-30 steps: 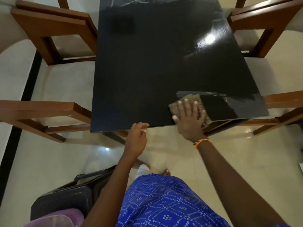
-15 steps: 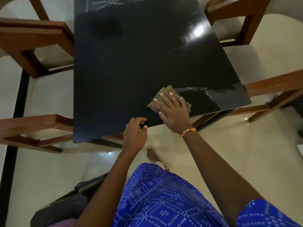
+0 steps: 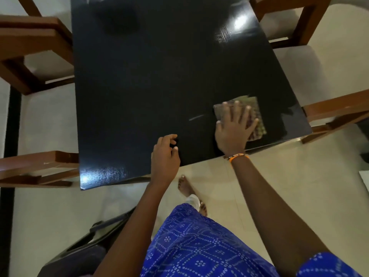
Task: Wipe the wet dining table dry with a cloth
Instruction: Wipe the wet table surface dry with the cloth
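The black dining table (image 3: 155,80) fills the upper middle of the head view, glossy with a thin wet streak near its front edge. A folded, patterned brown-green cloth (image 3: 254,108) lies flat near the table's front right corner. My right hand (image 3: 234,126) presses down on the cloth with fingers spread; it wears an orange wristband. My left hand (image 3: 164,154) rests on the table's front edge, fingers loosely curled, holding nothing.
Wooden chairs stand around the table: two on the left (image 3: 34,47) (image 3: 38,168), two on the right (image 3: 289,19) (image 3: 337,112). A dark plastic chair (image 3: 83,248) sits at the lower left on the pale tiled floor. My bare foot (image 3: 184,186) is below the table edge.
My right hand has slid the cloth to the right, toward the front right corner, and the wet patch there has shrunk. The view shifted slightly; my left hand stays at the front edge.
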